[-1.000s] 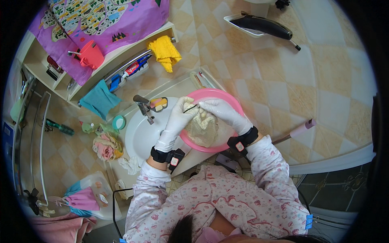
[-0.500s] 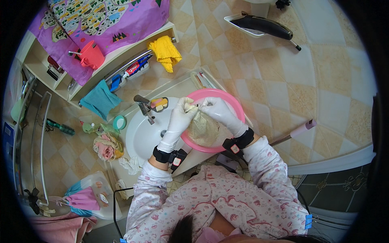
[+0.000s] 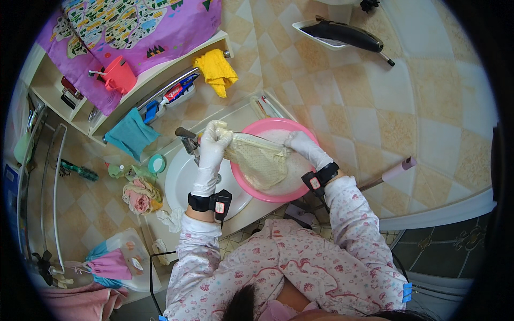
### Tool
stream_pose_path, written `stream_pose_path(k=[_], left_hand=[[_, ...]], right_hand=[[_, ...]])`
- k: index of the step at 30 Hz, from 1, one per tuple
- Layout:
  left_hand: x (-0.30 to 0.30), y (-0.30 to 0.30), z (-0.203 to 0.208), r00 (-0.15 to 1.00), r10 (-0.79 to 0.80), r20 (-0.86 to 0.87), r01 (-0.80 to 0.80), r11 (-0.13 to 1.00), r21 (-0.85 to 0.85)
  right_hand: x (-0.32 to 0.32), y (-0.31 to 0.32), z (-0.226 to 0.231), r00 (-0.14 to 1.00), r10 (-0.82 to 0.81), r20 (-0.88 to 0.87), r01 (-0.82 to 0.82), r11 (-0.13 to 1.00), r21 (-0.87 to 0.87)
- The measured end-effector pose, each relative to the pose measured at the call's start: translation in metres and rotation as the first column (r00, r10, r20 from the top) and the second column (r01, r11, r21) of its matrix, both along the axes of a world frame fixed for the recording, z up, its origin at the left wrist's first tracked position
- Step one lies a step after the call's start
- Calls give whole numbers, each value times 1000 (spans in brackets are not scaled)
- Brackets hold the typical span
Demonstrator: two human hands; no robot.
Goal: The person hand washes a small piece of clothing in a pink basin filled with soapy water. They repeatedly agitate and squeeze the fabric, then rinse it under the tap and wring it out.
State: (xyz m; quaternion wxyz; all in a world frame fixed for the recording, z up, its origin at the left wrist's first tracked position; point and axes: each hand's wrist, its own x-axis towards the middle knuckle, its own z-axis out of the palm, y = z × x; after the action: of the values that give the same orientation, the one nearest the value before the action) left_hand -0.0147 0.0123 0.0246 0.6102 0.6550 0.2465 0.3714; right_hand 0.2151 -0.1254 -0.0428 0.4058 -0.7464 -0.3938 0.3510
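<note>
A wet, pale yellow dotted cloth [image 3: 261, 160] is stretched between my two gloved hands, its lower part hanging over a pink basin [image 3: 272, 198]. My left hand [image 3: 213, 148] pinches its upper left corner above the sink's edge. Over the basin's right side, my right hand [image 3: 305, 147] grips the other end. Whitish, sudsy water [image 3: 297, 170] shows in the basin beneath. Both hands wear white gloves, with black straps and small devices at the wrists.
The white sink [image 3: 179, 184] lies left of the basin, its tap [image 3: 188, 142] close behind my left hand. A crumpled pink cloth [image 3: 142, 195] and a green-lidded jar [image 3: 157, 163] stand left of it. Brushes [image 3: 266, 107] lie behind the basin.
My hands have moved apart, the left going left and up, the right going right. The cloth, bunched between them before, is now spread out between them.
</note>
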Motion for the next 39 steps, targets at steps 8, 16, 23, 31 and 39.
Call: stream_pose_path(k=[8,16,23,31,39], left_hand=[[-1,11,-13,1000,-16,0,16,999,-31],[-14,27,-21,942,-208,-261,210,977,-21],[32,-17,-38,820,-17,-573,349,807,476],[78,-41,-46,898,-260,-356,337,925,175],[76,-35,-47,902,-337,-269,355,935,19]], right_hand=[[20,5,-30,999,10,52,-10,1000,3],[17,-14,-21,814,56,-578,239,875,421],[0,-15,11,986,-138,-99,167,891,423],[-19,-19,34,846,-52,-530,360,790,497],[-2,-30,48,852,188,-489,-47,957,286]])
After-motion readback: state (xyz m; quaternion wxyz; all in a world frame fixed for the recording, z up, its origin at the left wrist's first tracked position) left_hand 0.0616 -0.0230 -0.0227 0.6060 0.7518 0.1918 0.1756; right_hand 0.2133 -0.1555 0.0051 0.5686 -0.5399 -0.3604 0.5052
